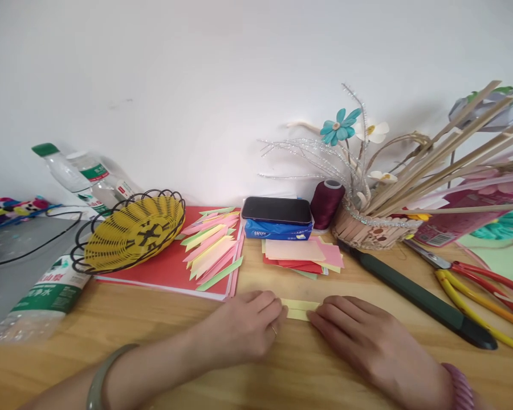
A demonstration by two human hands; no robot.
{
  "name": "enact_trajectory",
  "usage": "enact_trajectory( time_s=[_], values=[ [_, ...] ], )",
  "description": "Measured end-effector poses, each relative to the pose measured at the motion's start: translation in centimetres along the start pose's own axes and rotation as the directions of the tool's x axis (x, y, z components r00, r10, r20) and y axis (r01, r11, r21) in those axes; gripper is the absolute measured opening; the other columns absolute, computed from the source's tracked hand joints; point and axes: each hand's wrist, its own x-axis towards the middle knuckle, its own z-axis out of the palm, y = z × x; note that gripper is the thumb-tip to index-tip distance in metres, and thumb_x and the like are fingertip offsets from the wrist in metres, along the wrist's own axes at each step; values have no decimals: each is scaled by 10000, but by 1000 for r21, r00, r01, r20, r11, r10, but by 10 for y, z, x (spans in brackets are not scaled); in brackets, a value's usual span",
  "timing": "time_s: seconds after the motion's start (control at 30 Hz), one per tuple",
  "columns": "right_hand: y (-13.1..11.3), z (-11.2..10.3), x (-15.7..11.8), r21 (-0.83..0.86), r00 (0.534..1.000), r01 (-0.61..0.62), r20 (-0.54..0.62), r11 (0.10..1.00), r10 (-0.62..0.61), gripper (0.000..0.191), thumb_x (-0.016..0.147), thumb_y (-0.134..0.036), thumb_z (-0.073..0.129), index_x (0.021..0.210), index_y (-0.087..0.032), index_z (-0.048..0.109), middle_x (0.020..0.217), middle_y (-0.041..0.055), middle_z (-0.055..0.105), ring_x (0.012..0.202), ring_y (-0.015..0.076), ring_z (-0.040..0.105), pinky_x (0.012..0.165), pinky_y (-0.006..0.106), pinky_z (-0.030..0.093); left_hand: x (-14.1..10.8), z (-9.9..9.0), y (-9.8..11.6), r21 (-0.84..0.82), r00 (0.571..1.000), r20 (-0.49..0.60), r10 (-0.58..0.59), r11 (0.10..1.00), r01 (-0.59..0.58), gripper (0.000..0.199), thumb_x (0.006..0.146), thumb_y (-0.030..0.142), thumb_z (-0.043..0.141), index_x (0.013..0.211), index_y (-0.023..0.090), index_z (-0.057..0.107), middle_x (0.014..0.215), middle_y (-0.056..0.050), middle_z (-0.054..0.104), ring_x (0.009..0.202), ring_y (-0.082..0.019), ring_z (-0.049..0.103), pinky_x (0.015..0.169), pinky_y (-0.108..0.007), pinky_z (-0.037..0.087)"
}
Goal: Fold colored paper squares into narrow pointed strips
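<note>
The fingers of the left hand [254,327] were pinching one end of a folded yellow paper strip [298,307], and the fingers of the right hand [363,333] were pressed together, holding its other end. The strip lay on the wooden desk [162,356], nearer to the person than the blue tissue pack [277,230], which carried a smartphone [277,210].

In my judgement, the fold could become crooked if one hand pulled more than the other, because the strip was narrow. The left hand was also near the folded paper pieces [211,247], to the left of the pack, so a careless movement might scatter them. They lay on a red paper sheet [149,273]. A stack of paper slips [294,250], just in front of the pack, could be pushed out of order by the knuckles.

Left of the pack, a yellow woven basket [132,233] was tilted, showing its inside, and a plastic bottle [47,299] lay beyond it; its contents I could not tell. Right of the pack, after a purple thread spool [326,204], a wooden-stick basket [359,232] contained artificial flowers [340,127] and silver tinsel stems [308,151].
</note>
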Motion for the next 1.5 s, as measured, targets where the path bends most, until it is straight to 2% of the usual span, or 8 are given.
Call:
enact_trajectory(
  time_s=[0.17,0.27,0.47,0.63,0.83,1.0,1.33,1.5],
  values=[
    [0,2,2,-3,999,-17,-30,1000,17,361,946,-146,252,892,-104,606,732,70,599,705,173,559,622,314,479,1,-7,4,135,996,-55,73,989,-65,248,899,81,353,1030,46,561,798,-89,612,755,-184,576,625,-301,487],
    [-2,4,5,-36,1000,-8,-15,999,7,315,938,-144,286,994,-92,592,703,54,577,670,171,548,590,309,467,2,-6,4,129,995,-80,65,990,-54,220,897,91,373,962,70,582,753,-74,599,725,-178,572,601,-294,484],
    [-1,6,3,-5,999,-35,8,999,35,281,928,-141,315,947,-115,594,748,61,576,713,175,543,622,318,472,1,0,0,14,999,38,-29,999,29,133,905,154,454,884,123,581,760,-34,573,719,-154,559,557,-249,488],
    [4,5,-8,31,999,-36,16,999,36,229,917,-149,363,960,-122,586,824,76,588,792,177,560,661,304,486,-4,-11,-11,-106,999,41,16,994,-12,222,949,154,372,1010,106,580,903,-57,633,896,-170,585,703,-264,533],
    [-4,6,-4,-97,999,-6,42,995,10,308,925,-190,354,1174,-143,530,781,50,559,772,186,556,637,313,484,-12,-20,-19,-122,996,-6,91,988,-91,317,966,158,311,1028,114,618,1057,-79,654,1021,-202,586,837,-308,526],
    [-9,6,-3,-130,995,-49,83,990,61,324,933,-276,354,1187,-175,528,800,44,529,758,186,534,643,327,473,-16,-16,-21,-99,993,4,117,988,-116,325,966,154,312,1052,128,625,1095,-70,652,1056,-201,586,875,-312,514],
    [-8,7,-5,-124,996,-46,68,991,55,319,936,-252,338,1160,-162,545,807,47,523,771,183,525,648,314,466,-19,-11,-19,-122,997,-20,79,989,-81,303,950,135,339,1047,102,624,1098,-81,652,1078,-197,580,919,-302,491],
    [-8,8,-5,-110,994,-70,71,991,79,322,941,-272,322,1152,-189,551,810,46,527,759,180,527,643,316,472,-16,-11,-10,-51,998,-38,43,998,-45,309,946,123,317,1088,98,591,1049,-89,665,1029,-192,599,861,-301,517]
  ],
)
